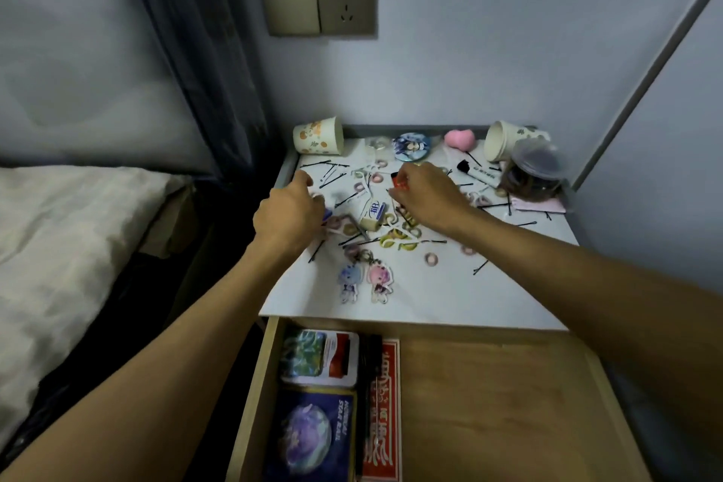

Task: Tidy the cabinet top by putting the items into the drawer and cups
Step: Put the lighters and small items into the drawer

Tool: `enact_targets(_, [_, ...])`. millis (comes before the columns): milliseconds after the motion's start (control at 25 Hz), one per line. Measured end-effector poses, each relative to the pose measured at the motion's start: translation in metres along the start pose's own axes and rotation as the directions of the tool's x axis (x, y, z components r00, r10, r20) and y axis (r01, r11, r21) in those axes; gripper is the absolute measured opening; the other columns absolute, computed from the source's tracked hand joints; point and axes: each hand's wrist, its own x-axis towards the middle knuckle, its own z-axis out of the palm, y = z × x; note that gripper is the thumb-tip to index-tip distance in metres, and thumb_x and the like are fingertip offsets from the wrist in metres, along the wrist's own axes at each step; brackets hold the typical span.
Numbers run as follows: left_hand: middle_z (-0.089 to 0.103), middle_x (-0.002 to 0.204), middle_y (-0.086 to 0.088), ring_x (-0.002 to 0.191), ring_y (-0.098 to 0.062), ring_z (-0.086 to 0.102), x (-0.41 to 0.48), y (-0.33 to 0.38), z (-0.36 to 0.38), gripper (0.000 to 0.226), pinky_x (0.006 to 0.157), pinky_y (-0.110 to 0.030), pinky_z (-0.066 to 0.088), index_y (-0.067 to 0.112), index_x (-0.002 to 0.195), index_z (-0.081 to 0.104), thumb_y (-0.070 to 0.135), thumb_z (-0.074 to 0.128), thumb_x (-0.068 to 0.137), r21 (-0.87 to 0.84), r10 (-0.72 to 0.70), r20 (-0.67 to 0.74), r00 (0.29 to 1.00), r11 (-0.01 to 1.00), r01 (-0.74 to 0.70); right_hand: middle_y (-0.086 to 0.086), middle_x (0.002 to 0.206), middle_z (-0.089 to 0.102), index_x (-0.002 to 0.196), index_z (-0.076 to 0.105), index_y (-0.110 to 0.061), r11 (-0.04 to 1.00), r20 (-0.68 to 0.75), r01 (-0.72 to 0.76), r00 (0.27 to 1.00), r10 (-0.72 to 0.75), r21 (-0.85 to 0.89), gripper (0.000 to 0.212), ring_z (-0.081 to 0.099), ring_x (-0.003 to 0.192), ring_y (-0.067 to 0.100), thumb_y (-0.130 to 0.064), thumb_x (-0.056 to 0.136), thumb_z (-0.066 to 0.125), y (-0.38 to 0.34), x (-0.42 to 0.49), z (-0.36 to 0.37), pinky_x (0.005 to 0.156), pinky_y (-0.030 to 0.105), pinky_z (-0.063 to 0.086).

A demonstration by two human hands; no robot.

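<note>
1. While the drawer [489, 403] stands open to receive items, I see the right hand [426, 196] pinch a small red item [399, 183] at the cabinet top [430, 297].
2. Left hand [289, 209] curls among the hairpins [332, 168]. I cannot tell its grip.

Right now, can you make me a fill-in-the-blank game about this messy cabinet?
1. The drawer below the cabinet top is ____.
2. The paper cup beside the clear jar lies on its ____.
3. Near the front edge lie ____ cartoon keychains.
4. The right hand pinches a small red thing; the squishy heart behind it is coloured ____.

Missing words: open, side, two, pink.
</note>
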Motion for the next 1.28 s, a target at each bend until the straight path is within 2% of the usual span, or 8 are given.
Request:
enact_targets(200, [0.060, 0.119, -0.017, 0.107, -0.040, 0.057, 0.037, 0.012, 0.012, 0.035, 0.072, -0.037, 0.040, 0.017, 0.125, 0.053, 0.032, 0.056, 0.094, 0.188, -0.037, -0.014, 0.999, 0.981, 0.039, 0.014, 0.119, 0.061, 0.139, 0.034, -0.005, 0.965, 0.065, -0.220, 0.971, 0.231, -0.144, 0.056, 0.061, 0.106, 0.034, -0.016, 0.089, 0.058, -0.007, 0.047, 0.011, 0.070, 0.033, 0.042])
enact_targets(400, [0.059, 0.122, -0.019, 0.111, -0.040, 0.057, 0.053, 0.015, 0.024, 0.049, 0.083, -0.043, 0.049, 0.010, 0.131, 0.044, 0.028, 0.063, 0.089, 0.026, -0.124, -0.029, 0.992, 0.992, 0.124, 0.012, 0.090, 0.059, 0.083, 0.051, -0.008, 0.982, 0.168, -0.169, 0.969, 0.181, -0.085, 0.009, 0.057, 0.074, 0.024, -0.013, 0.090, 0.053, -0.007, 0.054, 0.000, 0.050, 0.026, 0.034])
enact_targets(520, [0.056, 0.126, -0.022, 0.116, -0.040, 0.054, 0.056, 0.017, 0.024, 0.057, 0.085, -0.041, 0.047, 0.004, 0.134, 0.037, 0.025, 0.065, 0.090, -0.080, -0.127, -0.009, 0.992, 0.989, 0.125, 0.016, 0.101, 0.061, 0.108, 0.051, -0.002, 0.981, 0.076, -0.162, 0.982, 0.170, -0.108, 0.017, 0.058, 0.091, 0.029, -0.005, 0.092, 0.043, 0.008, 0.057, -0.030, 0.068, 0.032, 0.041])
enact_targets(600, [0.061, 0.118, -0.022, 0.107, -0.038, 0.061, 0.052, 0.018, 0.018, 0.055, 0.079, -0.037, 0.050, 0.002, 0.131, 0.037, 0.021, 0.067, 0.088, -0.199, -0.136, -0.002, 0.991, 0.971, 0.133, 0.019, 0.117, 0.060, 0.122, 0.049, -0.001, 0.949, 0.018, -0.141, 0.988, 0.152, -0.281, 0.031, 0.056, 0.107, 0.036, -0.002, 0.092, 0.042, 0.025, 0.055, -0.051, 0.076, 0.035, 0.040])
enact_targets(760, [0.065, 0.088, -0.015, 0.068, -0.022, 0.069, 0.025, 0.029, -0.004, 0.018, 0.068, -0.040, 0.061, 0.008, 0.102, 0.051, 0.007, 0.065, 0.089, -0.642, -0.079, 0.096, 0.992, 0.757, 0.123, 0.015, 0.125, 0.058, 0.128, 0.053, -0.012, 0.803, 0.113, -0.094, 0.974, 0.197, -0.589, 0.037, 0.058, 0.111, 0.032, -0.004, 0.093, 0.043, 0.054, 0.039, -0.063, 0.076, 0.032, 0.041])
enact_targets(920, [0.059, 0.085, -0.018, 0.064, -0.021, 0.069, -0.019, 0.039, -0.029, 0.008, 0.064, -0.035, 0.062, -0.006, 0.093, 0.058, 0.001, 0.055, 0.096, -0.868, 0.026, 0.240, 0.970, 0.454, 0.202, 0.010, 0.123, 0.060, 0.117, 0.061, -0.012, 0.653, 0.123, -0.038, 0.972, 0.199, -0.756, 0.027, 0.058, 0.113, 0.025, -0.012, 0.095, 0.046, 0.063, 0.039, -0.044, 0.079, 0.032, 0.046])
enact_targets(1080, [0.057, 0.086, -0.013, 0.061, -0.016, 0.065, -0.052, 0.039, -0.038, 0.010, 0.057, -0.024, 0.053, -0.001, 0.104, 0.056, 0.002, 0.050, 0.097, -0.899, 0.054, 0.268, 0.962, 0.374, 0.230, 0.006, 0.117, 0.065, 0.115, 0.061, -0.011, 0.678, 0.121, -0.035, 0.976, 0.181, -0.735, 0.026, 0.063, 0.107, 0.024, -0.008, 0.094, 0.048, 0.060, 0.038, -0.043, 0.076, 0.031, 0.046])
enact_targets(1280, [0.042, 0.070, -0.005, 0.058, -0.015, 0.038, -0.083, 0.031, -0.044, 0.009, 0.055, -0.026, 0.033, 0.005, 0.094, 0.059, 0.001, 0.051, 0.092, -0.913, 0.139, 0.364, 0.921, 0.249, 0.323, 0.012, 0.104, 0.066, 0.114, 0.056, -0.010, 0.889, -0.047, 0.125, 0.986, -0.162, -0.441, 0.024, 0.064, 0.088, 0.029, -0.006, 0.092, 0.051, 0.018, 0.001, -0.076, 0.067, 0.030, 0.049])
